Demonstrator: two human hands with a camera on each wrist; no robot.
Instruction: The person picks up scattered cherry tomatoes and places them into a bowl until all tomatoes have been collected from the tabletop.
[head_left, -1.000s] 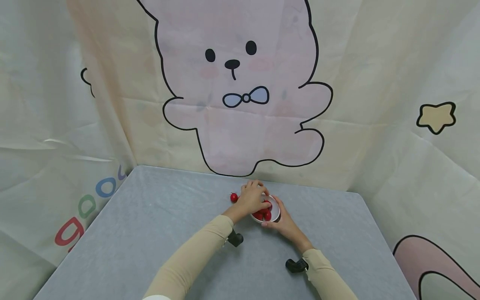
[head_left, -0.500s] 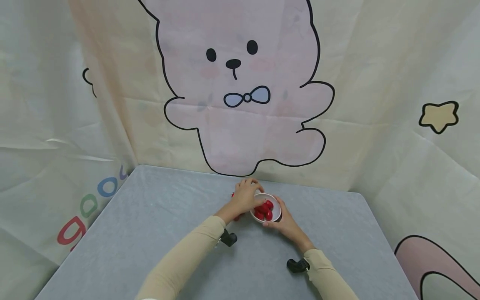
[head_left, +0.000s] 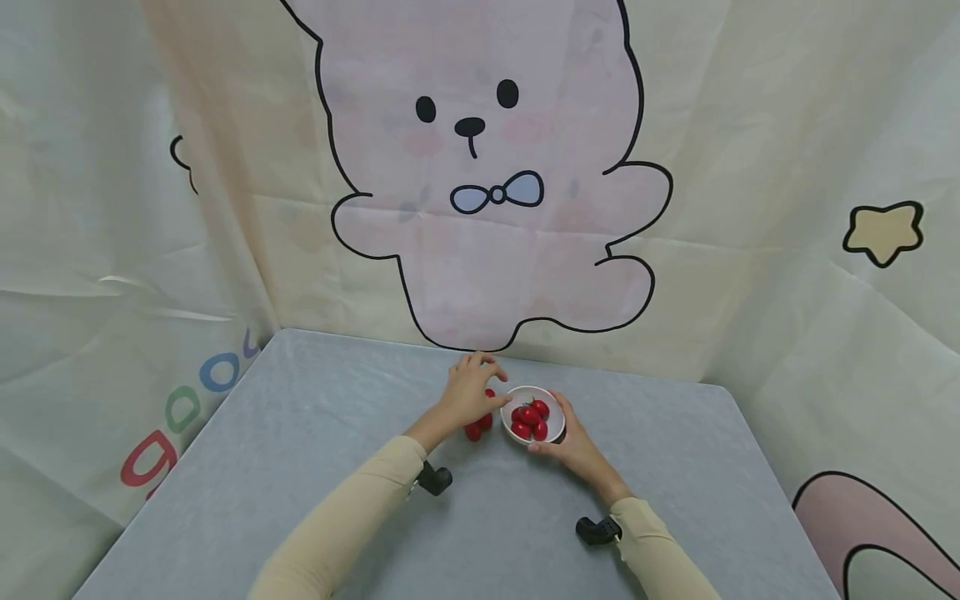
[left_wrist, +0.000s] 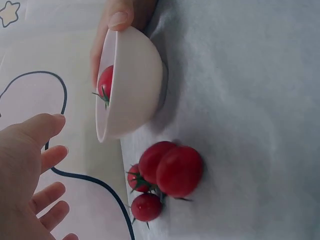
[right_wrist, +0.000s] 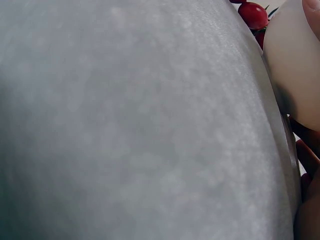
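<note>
My right hand (head_left: 576, 448) grips a white bowl (head_left: 556, 422) from its right side, thumb at the near rim. Several small red tomatoes (head_left: 529, 414) with green stems lie inside it. Left of the bowl, a loose cluster of cherry tomatoes (left_wrist: 180, 171) rests on the cloth; in the head view my left hand partly covers it. That left hand (head_left: 465, 395) hovers over the cluster, fingers spread and bent, holding nothing. In the left wrist view, the left hand (left_wrist: 25, 170) shows an empty palm and the bowl (left_wrist: 137, 85) appears side-on.
A grey cloth-covered table (head_left: 337, 392) extends around the hands, its far edge close behind the bowl. Fabric walls with a printed bear (head_left: 510, 267) surround it at the back and sides. Black wrist cameras (head_left: 597, 531) hang from both forearms.
My left hand has drawn back leftward from inside the bowl to above the loose tomatoes, leaving the bowl's contents uncovered. The right hand keeps its grip on the bowl.
</note>
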